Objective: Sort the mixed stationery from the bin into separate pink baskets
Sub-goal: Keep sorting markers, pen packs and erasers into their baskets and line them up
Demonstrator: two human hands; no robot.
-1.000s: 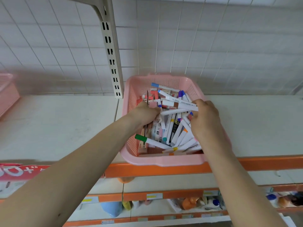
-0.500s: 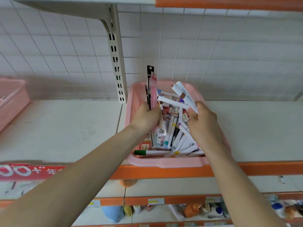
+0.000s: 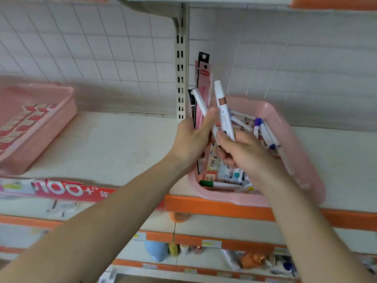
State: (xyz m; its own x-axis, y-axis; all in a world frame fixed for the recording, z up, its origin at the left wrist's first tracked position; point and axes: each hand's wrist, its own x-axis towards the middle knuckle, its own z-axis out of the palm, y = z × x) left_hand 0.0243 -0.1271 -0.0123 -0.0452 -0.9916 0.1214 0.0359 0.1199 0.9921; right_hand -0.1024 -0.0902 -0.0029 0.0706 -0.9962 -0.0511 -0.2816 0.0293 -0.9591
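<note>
In the head view both arms reach up to a white shelf with an orange edge, and the hands meet just above the near left corner of a pink bin that sits on the shelf, its front hanging slightly over the edge. The left hand has its fingers curled round a bunch of long pen packets, one black and one pink, which stand upright in front of a slotted post. Its thumb stretches across a white marker that leans up and to the left. The marker's lower end runs down to the right hand; which hand bears it cannot be told. The right hand is closed round the lower part of a brown-banded marker, which stands nearly upright, just beside the white one and crossing it near the fingers. The bin holds a loose heap of markers and small packs, among them a green-capped marker lying along the front wall and a purple-capped marker farther back. Well apart on the left of the same shelf stands a pink basket with rows of red-and-white packs inside. A red banner with white print lies along the shelf front beneath it.
</note>
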